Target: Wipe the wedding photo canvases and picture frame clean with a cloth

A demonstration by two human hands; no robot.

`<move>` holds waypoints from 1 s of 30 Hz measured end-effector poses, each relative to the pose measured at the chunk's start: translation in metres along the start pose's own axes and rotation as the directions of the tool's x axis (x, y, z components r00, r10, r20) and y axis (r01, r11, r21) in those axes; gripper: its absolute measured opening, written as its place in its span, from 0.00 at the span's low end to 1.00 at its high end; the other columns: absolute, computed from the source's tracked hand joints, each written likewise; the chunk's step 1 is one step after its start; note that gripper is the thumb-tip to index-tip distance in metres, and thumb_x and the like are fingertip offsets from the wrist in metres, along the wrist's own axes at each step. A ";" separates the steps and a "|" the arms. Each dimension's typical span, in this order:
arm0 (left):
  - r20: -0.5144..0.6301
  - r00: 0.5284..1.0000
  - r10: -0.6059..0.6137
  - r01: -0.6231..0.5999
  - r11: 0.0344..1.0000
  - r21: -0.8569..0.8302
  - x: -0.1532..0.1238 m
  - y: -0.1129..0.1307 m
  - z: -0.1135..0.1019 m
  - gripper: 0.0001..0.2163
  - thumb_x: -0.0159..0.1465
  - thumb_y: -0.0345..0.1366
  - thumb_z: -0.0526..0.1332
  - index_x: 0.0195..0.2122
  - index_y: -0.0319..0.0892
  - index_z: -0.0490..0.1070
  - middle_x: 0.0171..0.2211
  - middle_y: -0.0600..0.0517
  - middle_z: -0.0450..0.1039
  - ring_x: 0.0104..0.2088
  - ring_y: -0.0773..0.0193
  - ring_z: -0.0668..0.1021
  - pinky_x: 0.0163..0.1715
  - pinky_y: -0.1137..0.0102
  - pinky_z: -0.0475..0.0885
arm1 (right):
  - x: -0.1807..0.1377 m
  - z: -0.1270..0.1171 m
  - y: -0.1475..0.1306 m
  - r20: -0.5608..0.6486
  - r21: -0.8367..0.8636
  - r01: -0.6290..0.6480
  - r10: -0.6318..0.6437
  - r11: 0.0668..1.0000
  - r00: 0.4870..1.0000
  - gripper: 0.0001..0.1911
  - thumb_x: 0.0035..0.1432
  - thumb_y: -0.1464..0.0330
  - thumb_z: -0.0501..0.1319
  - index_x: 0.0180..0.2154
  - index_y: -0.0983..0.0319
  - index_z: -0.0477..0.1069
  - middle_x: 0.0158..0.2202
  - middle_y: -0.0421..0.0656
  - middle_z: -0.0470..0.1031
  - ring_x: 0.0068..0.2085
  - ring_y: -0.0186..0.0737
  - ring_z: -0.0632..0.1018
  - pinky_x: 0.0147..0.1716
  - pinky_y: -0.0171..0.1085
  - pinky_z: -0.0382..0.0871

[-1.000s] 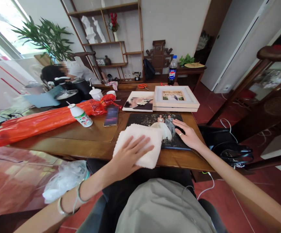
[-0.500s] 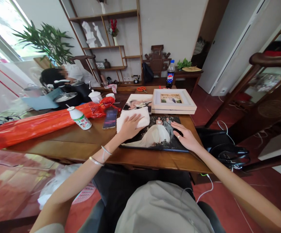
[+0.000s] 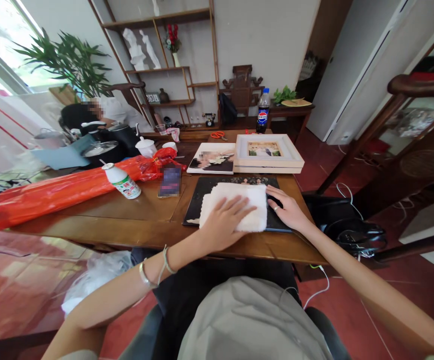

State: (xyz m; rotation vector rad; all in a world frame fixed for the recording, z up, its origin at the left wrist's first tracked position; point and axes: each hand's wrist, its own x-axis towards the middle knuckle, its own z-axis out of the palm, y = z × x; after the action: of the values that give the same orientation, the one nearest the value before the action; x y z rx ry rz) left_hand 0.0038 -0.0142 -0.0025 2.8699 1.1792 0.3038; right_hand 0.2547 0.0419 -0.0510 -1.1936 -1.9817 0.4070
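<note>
A folded white cloth (image 3: 241,191) lies over the middle of a dark wedding photo panel (image 3: 200,192) on the wooden table. My left hand (image 3: 222,222) rests flat on this cloth with its fingers stretched out, pressing from above. Most of the printed couple is hidden under the cloth; only the panel's dark left part, top strip and lower right show. At the panel's right side, my right hand (image 3: 291,212) touches it with extended fingers, close to the cloth's right edge.
Behind the panel are another photo print (image 3: 211,159) and stacked cream picture frames (image 3: 269,156). Further back stand orange-handled scissors (image 3: 219,135) and a cola bottle (image 3: 263,112). To the left lie a phone (image 3: 170,181), a white bottle (image 3: 122,181) and a long red plastic-wrapped bundle (image 3: 63,187).
My left hand has moved right and toward me with the cloth, from the panel's upper left onto its middle, covering the couple. My right hand stays at the right side.
</note>
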 end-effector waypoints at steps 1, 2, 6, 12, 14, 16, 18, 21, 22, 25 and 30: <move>-0.010 0.999 -0.032 0.032 0.999 0.005 0.008 -0.011 0.001 0.26 0.67 0.45 0.55 0.66 0.51 0.52 0.67 0.52 0.51 0.67 0.54 0.55 0.64 0.54 0.50 | 0.000 0.000 0.000 -0.001 -0.002 -0.006 0.006 1.000 1.000 0.20 0.61 0.68 0.55 0.54 0.59 0.72 0.58 0.48 0.71 0.61 0.50 0.68 0.62 0.56 0.58; -0.017 0.998 -0.063 0.063 0.998 0.012 0.017 -0.022 0.001 0.26 0.68 0.46 0.54 0.66 0.50 0.53 0.67 0.51 0.52 0.67 0.54 0.55 0.64 0.54 0.51 | 0.000 0.000 -0.001 -0.001 -0.001 -0.008 0.008 1.000 1.000 0.20 0.61 0.68 0.55 0.54 0.59 0.72 0.58 0.48 0.71 0.61 0.50 0.68 0.63 0.56 0.58; -0.012 0.991 -0.133 0.133 0.990 0.042 0.047 -0.050 0.003 0.26 0.69 0.47 0.52 0.66 0.46 0.54 0.67 0.48 0.52 0.66 0.52 0.55 0.64 0.53 0.51 | 0.000 0.001 -0.001 -0.004 0.014 -0.012 0.012 1.000 1.000 0.20 0.61 0.67 0.56 0.54 0.58 0.72 0.58 0.47 0.71 0.62 0.49 0.68 0.63 0.56 0.57; 0.024 0.981 -0.191 0.186 0.972 0.142 0.042 -0.006 0.005 0.26 0.68 0.40 0.53 0.66 0.43 0.52 0.67 0.43 0.50 0.67 0.45 0.53 0.61 0.43 0.52 | -0.001 0.000 0.000 -0.007 0.018 0.002 -0.002 1.000 1.000 0.20 0.61 0.68 0.55 0.54 0.58 0.72 0.58 0.47 0.71 0.61 0.49 0.68 0.63 0.55 0.58; 0.047 0.990 -0.131 0.122 0.980 0.159 0.029 0.023 0.005 0.28 0.67 0.40 0.54 0.67 0.42 0.51 0.68 0.43 0.49 0.67 0.43 0.52 0.60 0.42 0.52 | -0.001 -0.001 0.000 0.003 0.019 0.003 -0.003 1.000 1.000 0.20 0.59 0.69 0.55 0.53 0.58 0.72 0.58 0.47 0.71 0.61 0.50 0.68 0.62 0.55 0.59; 0.074 0.994 -0.075 0.063 0.985 0.164 0.015 0.049 0.005 0.29 0.66 0.42 0.55 0.67 0.40 0.51 0.68 0.43 0.47 0.67 0.41 0.49 0.60 0.40 0.52 | -0.001 -0.002 0.000 0.022 0.026 0.001 -0.002 1.000 1.000 0.22 0.58 0.71 0.55 0.53 0.57 0.72 0.59 0.46 0.70 0.62 0.50 0.67 0.62 0.55 0.59; 0.098 0.994 -0.048 0.032 0.986 0.161 0.006 0.064 0.004 0.31 0.66 0.43 0.54 0.67 0.38 0.50 0.69 0.43 0.45 0.67 0.39 0.47 0.59 0.37 0.52 | -0.001 -0.003 0.000 0.037 0.033 0.000 -0.001 0.999 0.999 0.22 0.57 0.72 0.55 0.53 0.57 0.72 0.59 0.46 0.70 0.62 0.50 0.67 0.62 0.54 0.59; 0.111 0.992 -0.052 0.035 0.987 0.154 0.007 0.065 0.002 0.30 0.66 0.43 0.54 0.67 0.39 0.51 0.68 0.44 0.46 0.67 0.40 0.47 0.59 0.38 0.53 | -0.001 -0.003 0.000 0.035 0.034 -0.004 0.003 0.999 0.999 0.23 0.57 0.73 0.54 0.53 0.58 0.73 0.59 0.47 0.70 0.62 0.49 0.67 0.62 0.53 0.59; 0.107 0.992 -0.066 0.049 0.987 0.155 0.011 0.061 0.001 0.29 0.66 0.42 0.54 0.67 0.40 0.52 0.68 0.44 0.47 0.67 0.41 0.49 0.59 0.38 0.54 | -0.001 -0.002 0.001 0.029 0.033 -0.005 0.005 0.999 1.000 0.22 0.57 0.72 0.54 0.53 0.58 0.73 0.59 0.46 0.70 0.62 0.49 0.67 0.62 0.53 0.59; 0.083 0.987 -0.136 0.121 0.978 0.169 0.029 0.039 0.000 0.27 0.66 0.39 0.55 0.66 0.42 0.53 0.67 0.44 0.50 0.67 0.42 0.51 0.59 0.39 0.55 | -0.001 -0.001 0.001 0.005 0.030 -0.002 0.001 1.000 1.000 0.21 0.58 0.70 0.55 0.53 0.58 0.73 0.58 0.47 0.71 0.62 0.49 0.68 0.62 0.54 0.59; 0.008 0.974 -0.225 0.216 0.946 0.241 0.050 0.015 0.006 0.35 0.64 0.37 0.58 0.69 0.43 0.42 0.67 0.38 0.47 0.66 0.34 0.51 0.56 0.36 0.56 | -0.001 0.000 0.001 -0.004 0.031 0.007 -0.007 0.999 1.000 0.21 0.60 0.68 0.54 0.54 0.60 0.72 0.58 0.49 0.71 0.62 0.49 0.68 0.62 0.55 0.58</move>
State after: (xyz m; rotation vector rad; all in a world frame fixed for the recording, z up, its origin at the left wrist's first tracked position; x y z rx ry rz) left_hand 0.0495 0.0103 0.0015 2.8805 1.6160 0.1095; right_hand 0.2554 0.0415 -0.0517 -1.1665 -1.9684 0.4301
